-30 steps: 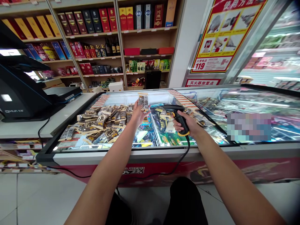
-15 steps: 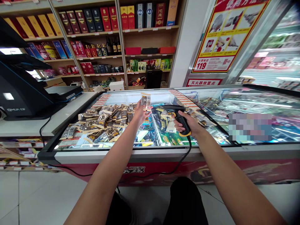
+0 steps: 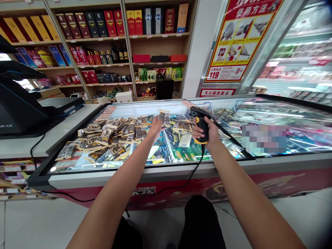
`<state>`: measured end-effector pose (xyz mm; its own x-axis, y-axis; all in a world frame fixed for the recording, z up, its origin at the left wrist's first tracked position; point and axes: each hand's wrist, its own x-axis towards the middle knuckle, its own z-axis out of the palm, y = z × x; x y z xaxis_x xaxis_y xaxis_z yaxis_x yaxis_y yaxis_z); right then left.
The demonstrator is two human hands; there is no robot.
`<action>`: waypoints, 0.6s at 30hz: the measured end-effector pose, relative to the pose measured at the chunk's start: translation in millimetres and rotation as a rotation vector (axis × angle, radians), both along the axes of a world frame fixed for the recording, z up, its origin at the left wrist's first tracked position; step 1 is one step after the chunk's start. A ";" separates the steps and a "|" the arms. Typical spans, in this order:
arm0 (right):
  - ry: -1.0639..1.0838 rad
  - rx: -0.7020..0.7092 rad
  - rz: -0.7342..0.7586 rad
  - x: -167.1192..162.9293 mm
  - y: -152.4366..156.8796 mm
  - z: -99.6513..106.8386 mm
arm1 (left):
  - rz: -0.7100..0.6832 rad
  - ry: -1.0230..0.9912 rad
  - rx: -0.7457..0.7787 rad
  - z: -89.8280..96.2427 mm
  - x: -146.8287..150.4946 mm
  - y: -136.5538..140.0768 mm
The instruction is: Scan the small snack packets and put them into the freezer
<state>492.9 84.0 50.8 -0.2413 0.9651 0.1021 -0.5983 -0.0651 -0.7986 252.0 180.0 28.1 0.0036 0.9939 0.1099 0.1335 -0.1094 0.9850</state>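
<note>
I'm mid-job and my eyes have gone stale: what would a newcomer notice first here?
Probably the black-and-yellow handheld barcode scanner in the grip of the right hand, above the glass-topped chest freezer. Next, the small packet in the left hand, with a pile of similar-looking packets to its left. At upper right, the red-and-yellow poster marked 119 also stands out.

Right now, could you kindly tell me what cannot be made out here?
All in the head view:
Packet in the left grip: fine print too small; far side turned away.
Scanner: partly covered by the right grip.
Black device: cut off by the left edge.
Freezer, right side: contents partly masked by a pixelated patch.
</note>
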 end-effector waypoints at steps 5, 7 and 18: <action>0.118 -0.004 -0.032 6.4 -0.1 2.0 | -0.119 0.122 -0.070 13.4 53.9 0.2; 0.161 -0.015 -0.035 7.6 0.0 1.6 | -0.147 0.305 -0.032 14.5 72.3 -1.4; 0.189 -0.024 0.027 7.9 4.0 -3.9 | -0.126 1.031 0.241 5.3 48.2 -16.0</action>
